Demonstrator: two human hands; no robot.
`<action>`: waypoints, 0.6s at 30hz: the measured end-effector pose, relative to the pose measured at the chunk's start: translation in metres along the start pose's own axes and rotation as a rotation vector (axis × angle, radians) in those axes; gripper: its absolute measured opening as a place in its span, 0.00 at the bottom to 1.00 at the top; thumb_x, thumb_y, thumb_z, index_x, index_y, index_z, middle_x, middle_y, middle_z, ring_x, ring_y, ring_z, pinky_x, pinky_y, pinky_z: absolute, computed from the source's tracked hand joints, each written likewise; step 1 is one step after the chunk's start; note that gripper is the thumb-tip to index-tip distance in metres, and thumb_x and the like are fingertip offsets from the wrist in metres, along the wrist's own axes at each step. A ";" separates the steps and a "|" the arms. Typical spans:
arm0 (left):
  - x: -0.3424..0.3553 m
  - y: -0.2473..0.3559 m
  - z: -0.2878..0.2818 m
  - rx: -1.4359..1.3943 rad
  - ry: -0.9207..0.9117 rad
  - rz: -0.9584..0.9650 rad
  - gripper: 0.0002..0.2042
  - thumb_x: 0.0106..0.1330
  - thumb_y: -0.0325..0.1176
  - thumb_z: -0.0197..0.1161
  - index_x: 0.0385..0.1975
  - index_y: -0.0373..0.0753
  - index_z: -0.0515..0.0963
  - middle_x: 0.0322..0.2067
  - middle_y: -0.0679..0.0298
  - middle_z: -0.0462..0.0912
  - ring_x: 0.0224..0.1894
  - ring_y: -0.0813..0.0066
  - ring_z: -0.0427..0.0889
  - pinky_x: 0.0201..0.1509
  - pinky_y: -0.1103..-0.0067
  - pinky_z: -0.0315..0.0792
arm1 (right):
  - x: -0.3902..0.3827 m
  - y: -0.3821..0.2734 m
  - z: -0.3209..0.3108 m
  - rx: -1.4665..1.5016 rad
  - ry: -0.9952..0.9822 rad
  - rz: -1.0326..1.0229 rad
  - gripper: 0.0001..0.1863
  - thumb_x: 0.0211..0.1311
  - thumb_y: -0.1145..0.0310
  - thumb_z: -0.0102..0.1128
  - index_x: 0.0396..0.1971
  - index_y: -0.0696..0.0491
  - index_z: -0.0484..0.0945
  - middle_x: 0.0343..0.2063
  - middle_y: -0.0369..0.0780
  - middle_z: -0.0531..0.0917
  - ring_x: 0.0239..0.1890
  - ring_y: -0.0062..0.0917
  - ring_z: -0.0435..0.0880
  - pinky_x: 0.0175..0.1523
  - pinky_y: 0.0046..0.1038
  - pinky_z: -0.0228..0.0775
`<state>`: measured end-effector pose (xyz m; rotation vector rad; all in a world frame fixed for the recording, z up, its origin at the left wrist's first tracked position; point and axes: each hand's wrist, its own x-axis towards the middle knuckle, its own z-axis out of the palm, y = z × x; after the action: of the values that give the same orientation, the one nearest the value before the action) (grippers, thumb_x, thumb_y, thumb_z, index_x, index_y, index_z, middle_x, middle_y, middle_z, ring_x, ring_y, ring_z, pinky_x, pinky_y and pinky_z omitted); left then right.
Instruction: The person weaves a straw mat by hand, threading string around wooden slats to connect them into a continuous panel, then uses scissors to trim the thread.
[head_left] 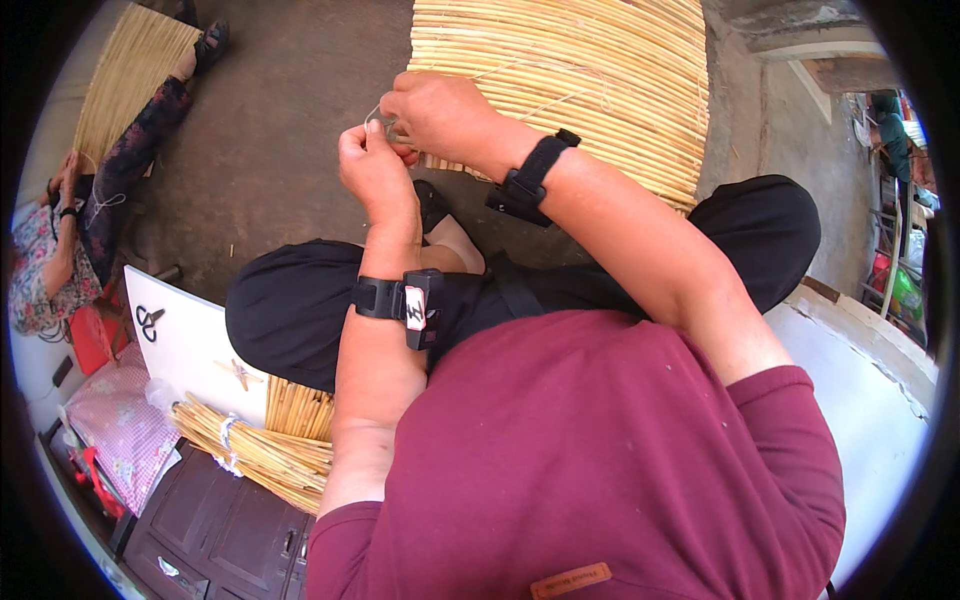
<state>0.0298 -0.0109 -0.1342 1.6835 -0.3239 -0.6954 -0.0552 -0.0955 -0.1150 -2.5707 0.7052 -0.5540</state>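
A mat of pale yellow reed stalks [640, 110] lies before me, its stalks running side to side. At its near left edge my left hand [378, 172] is closed, thumb and fingers pinching a thin pale string [370, 113]. Just above and to the right, my right hand [440, 112] is bent over the same string with its fingers closed on it. The string makes a small loop beside the two hands. Loose lengths of string also trail across the top of the mat. My right fingertips are partly hidden from view.
A bundle of reed stalks [255, 450] tied with white strips lies by my left side, near a white board [185, 335] and a dark wooden cabinet [225, 520]. At the far left another person [60, 250] sits with a similar mat [130, 75]. A white surface [860, 400] is at right.
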 end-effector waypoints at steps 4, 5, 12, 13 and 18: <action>0.001 -0.008 -0.005 -0.190 -0.005 -0.018 0.10 0.73 0.35 0.48 0.33 0.35 0.69 0.24 0.59 0.76 0.21 0.74 0.76 0.25 0.77 0.75 | 0.005 0.006 0.008 -0.042 -0.018 -0.059 0.06 0.52 0.66 0.60 0.22 0.52 0.77 0.25 0.38 0.78 0.32 0.36 0.81 0.34 0.37 0.72; 0.000 -0.009 -0.006 -0.259 -0.002 -0.064 0.11 0.73 0.35 0.47 0.33 0.35 0.68 0.26 0.58 0.76 0.23 0.71 0.77 0.27 0.76 0.76 | 0.008 0.009 0.011 -0.038 -0.021 -0.061 0.06 0.52 0.66 0.60 0.22 0.52 0.77 0.25 0.38 0.78 0.32 0.36 0.81 0.34 0.37 0.72; -0.004 -0.002 -0.002 -0.322 -0.059 -0.099 0.12 0.75 0.37 0.43 0.32 0.34 0.66 0.25 0.57 0.76 0.22 0.68 0.80 0.26 0.75 0.77 | 0.048 -0.008 -0.016 0.730 0.262 0.272 0.06 0.59 0.68 0.58 0.33 0.50 0.82 0.24 0.34 0.83 0.23 0.14 0.79 0.30 0.22 0.72; -0.003 -0.001 -0.002 -0.323 -0.057 -0.102 0.12 0.75 0.37 0.43 0.32 0.34 0.66 0.25 0.57 0.76 0.22 0.68 0.80 0.26 0.75 0.77 | 0.053 -0.012 -0.028 0.858 0.316 0.230 0.05 0.61 0.68 0.57 0.33 0.51 0.79 0.24 0.34 0.82 0.23 0.14 0.77 0.29 0.20 0.70; -0.004 0.004 -0.005 -0.350 -0.075 -0.134 0.12 0.74 0.37 0.43 0.33 0.36 0.66 0.29 0.56 0.78 0.26 0.65 0.81 0.30 0.75 0.78 | 0.052 -0.030 -0.135 1.018 0.671 -0.211 0.09 0.71 0.65 0.50 0.33 0.54 0.72 0.24 0.37 0.81 0.15 0.12 0.70 0.20 0.13 0.61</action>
<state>0.0306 -0.0057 -0.1294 1.3557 -0.1322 -0.8632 -0.0666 -0.1386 0.0258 -1.4821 0.2062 -1.4298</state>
